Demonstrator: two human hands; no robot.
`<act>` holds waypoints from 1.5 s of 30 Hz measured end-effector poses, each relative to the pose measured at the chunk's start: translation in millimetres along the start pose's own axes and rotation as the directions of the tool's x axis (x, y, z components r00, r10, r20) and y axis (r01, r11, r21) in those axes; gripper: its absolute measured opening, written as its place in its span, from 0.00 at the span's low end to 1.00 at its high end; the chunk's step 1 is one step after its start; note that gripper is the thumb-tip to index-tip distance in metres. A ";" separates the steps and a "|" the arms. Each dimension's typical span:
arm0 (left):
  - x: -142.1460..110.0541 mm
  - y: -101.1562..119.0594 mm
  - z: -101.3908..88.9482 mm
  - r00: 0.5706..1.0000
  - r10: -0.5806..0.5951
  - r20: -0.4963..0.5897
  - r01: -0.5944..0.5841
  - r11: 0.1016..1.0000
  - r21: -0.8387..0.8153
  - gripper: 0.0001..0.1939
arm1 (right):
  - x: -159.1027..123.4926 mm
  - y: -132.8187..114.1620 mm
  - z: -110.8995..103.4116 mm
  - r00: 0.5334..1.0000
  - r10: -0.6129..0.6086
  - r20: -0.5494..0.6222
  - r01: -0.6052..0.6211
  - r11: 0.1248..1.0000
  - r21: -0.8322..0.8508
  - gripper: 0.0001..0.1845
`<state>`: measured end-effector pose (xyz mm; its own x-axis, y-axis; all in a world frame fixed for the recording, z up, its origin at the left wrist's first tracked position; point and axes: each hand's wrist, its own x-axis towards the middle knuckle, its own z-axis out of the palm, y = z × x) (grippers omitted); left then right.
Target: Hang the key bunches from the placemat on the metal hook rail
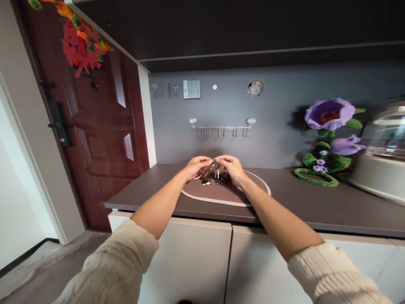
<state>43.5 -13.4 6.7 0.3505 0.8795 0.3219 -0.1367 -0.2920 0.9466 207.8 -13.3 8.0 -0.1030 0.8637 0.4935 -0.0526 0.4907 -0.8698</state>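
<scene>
Round, shiny metal key ring (215,159), pinched closed by left hand (199,167) and right hand (232,169); metal keys (217,172) hang between, above oval, pale-rimmed mat (218,202).

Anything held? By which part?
Key ring, pinched at its rim between the left hand and right hand; keys hang below. Exact finger contact is too small to tell.

Over the brown, pale-rimmed mat (221,198) I see silver keys (217,172), a brown tag (208,173) with pale lettering and a pink loop (198,175); in front of the mat, my knit-patterned sleeves (335,272) are cream. The bench (294,207) beneath it is dark grey-brown, the wall (275,135) behind it blue-grey, the flower (330,117) to its right purple with an orange centre, and the door (103,147) to its left reddish brown.
</scene>
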 end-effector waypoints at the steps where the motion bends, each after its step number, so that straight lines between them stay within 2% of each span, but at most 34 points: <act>1: 0.0 -0.4 -0.3 1.000 -0.009 0.005 0.009 1.000 0.019 0.19 | -1.2 -0.7 1.1 1.000 0.013 0.011 -0.013 1.000 0.004 0.14; 6: -0.5 0.4 2.0 0.999 -0.037 0.030 0.035 0.997 0.070 0.17 | -4.7 -3.1 3.8 0.998 0.037 0.043 -0.037 0.999 -0.013 0.14; 14: 2.9 0.2 4.0 0.997 0.023 -0.069 -0.025 0.999 -0.031 0.13 | -1.5 0.3 0.9 0.996 0.076 0.047 -0.077 0.997 0.010 0.17; 21: 7.9 -9.9 -0.3 0.995 0.055 -0.079 -0.056 0.998 -0.013 0.16 | 1.1 1.2 0.5 0.999 0.042 0.014 -0.040 0.995 -0.091 0.20; 24: 8.4 -8.4 0.3 0.983 0.106 -0.150 -0.097 0.993 0.066 0.16 | 7.1 -6.3 4.2 1.000 -0.007 0.021 0.010 0.990 -0.141 0.20; 26: 9.9 -6.3 -0.5 0.950 0.181 -0.253 -0.148 0.979 0.143 0.16 | 14.7 -13.7 8.9 0.999 -0.043 0.033 0.048 0.987 -0.153 0.20; 29: 13.3 -4.1 -5.2 0.844 0.283 -0.456 -0.161 0.944 0.289 0.17 | 31.0 -25.5 18.8 0.998 -0.056 0.034 0.059 0.991 -0.121 0.19; 32: 14.9 -3.4 -11.8 0.719 0.334 -0.609 -0.039 0.895 0.444 0.18 | 49.6 -35.2 31.0 1.000 -0.012 0.004 0.012 0.999 -0.053 0.18; 34: 14.5 -3.3 -15.3 0.664 0.343 -0.665 0.073 0.855 0.514 0.18 | 61.4 -39.3 39.7 1.000 0.009 -0.017 -0.009 1.000 -0.019 0.14; 38: 13.2 -3.4 -18.3 0.609 0.319 -0.726 0.215 0.815 0.538 0.18 | 83.5 -40.2 56.5 0.996 0.051 -0.072 -0.052 0.999 -0.009 0.08; 42: 14.3 -4.8 -18.9 0.576 0.335 -0.746 0.220 0.815 0.536 0.16 | 105.1 -33.8 70.7 0.980 0.085 -0.180 -0.082 0.996 0.023 0.08; 45: 15.4 -5.1 -19.2 0.569 0.334 -0.752 0.228 0.814 0.534 0.16 | 120.4 -27.7 78.9 0.955 0.127 -0.269 -0.109 0.991 0.082 0.09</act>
<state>31.9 8.8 6.5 -0.5431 0.6853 0.4853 0.4632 -0.2376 0.8538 118.5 68.0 91.1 0.1619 0.9181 0.3619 -0.1221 0.3826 -0.9158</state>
